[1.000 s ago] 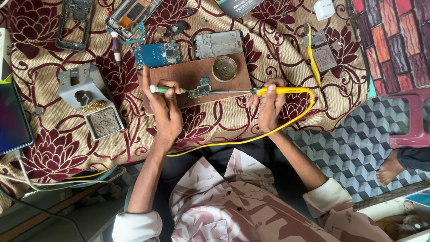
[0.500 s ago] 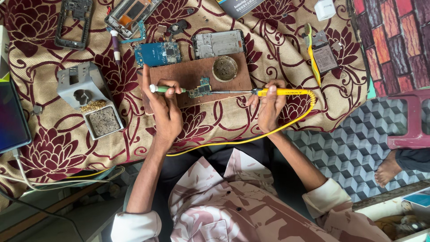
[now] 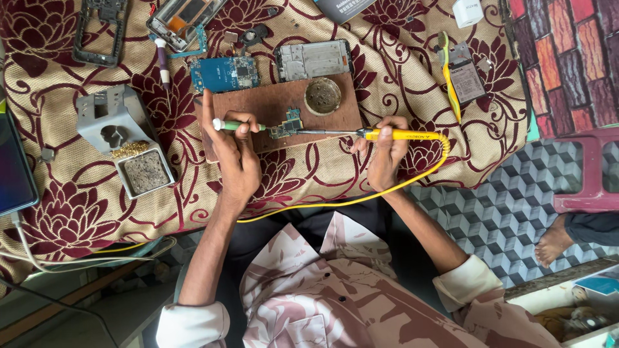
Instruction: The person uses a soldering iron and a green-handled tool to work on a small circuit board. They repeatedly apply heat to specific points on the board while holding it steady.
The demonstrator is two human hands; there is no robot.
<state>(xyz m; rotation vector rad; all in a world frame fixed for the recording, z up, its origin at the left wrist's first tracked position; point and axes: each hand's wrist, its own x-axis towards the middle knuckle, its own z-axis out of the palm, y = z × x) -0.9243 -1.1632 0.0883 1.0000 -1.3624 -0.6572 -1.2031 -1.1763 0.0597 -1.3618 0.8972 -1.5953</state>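
Soldering in hand on a small circuit board [image 3: 285, 125], which lies on a brown wooden board [image 3: 284, 109] set on a maroon-and-cream flowered cloth [image 3: 84, 206] over the tabletop.

Left hand [image 3: 235, 151]: closed around a green-handled tool [image 3: 232, 124], thumb and fingers pinched on its shaft; the tool's tip meets the left edge of the small circuit board and seems to pin it down.

Right hand [image 3: 387, 151]: closed on the yellow soldering iron [image 3: 400, 135]; its dark metal shaft runs left and the tip touches the small circuit board's right side. Yellow cord [image 3: 361, 198] loops from the handle across the person's lap.

Nearby: round tin [image 3: 322, 95] on the wooden board, just beyond the work; blue circuit board [image 3: 224, 73] and an opened phone frame [image 3: 313, 59] further off; grey iron stand [image 3: 119, 125] with its sponge tray [image 3: 145, 171] well to the left.

Progress, as a judgement: the joint work is under way, iron and holding tool both on the part. Whether any joints are finished is too small to tell. The other boards and frames lie apart, not reassembled.
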